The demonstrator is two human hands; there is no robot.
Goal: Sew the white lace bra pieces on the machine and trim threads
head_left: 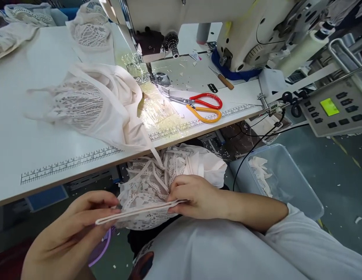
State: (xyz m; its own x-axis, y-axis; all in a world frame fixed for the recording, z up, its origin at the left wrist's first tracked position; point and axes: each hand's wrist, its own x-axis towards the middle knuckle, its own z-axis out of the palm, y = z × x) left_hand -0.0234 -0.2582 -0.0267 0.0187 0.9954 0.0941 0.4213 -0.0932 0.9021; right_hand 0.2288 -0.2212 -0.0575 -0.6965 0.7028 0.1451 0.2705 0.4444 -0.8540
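Note:
A pale pink lace garment [146, 196] lies over my lap, below the table's front edge. My left hand [78, 225] pinches its folded edge band near the left end. The band runs straight across to my right hand [192, 196], whose thumb and fingers are closed on its other end. A loose strap hangs from the table edge onto the lace. Above, on the table, rests a white bra [111, 105] with lace wings, apart from both hands.
Scissors [198, 107] with red and orange handles and a wooden-handled awl [223, 79] lie near the sewing machine [239, 39]. A control panel [335, 105] juts out at right, above a clear plastic bin [300, 182] holding scraps. More bra pieces [91, 33] lie at the back left.

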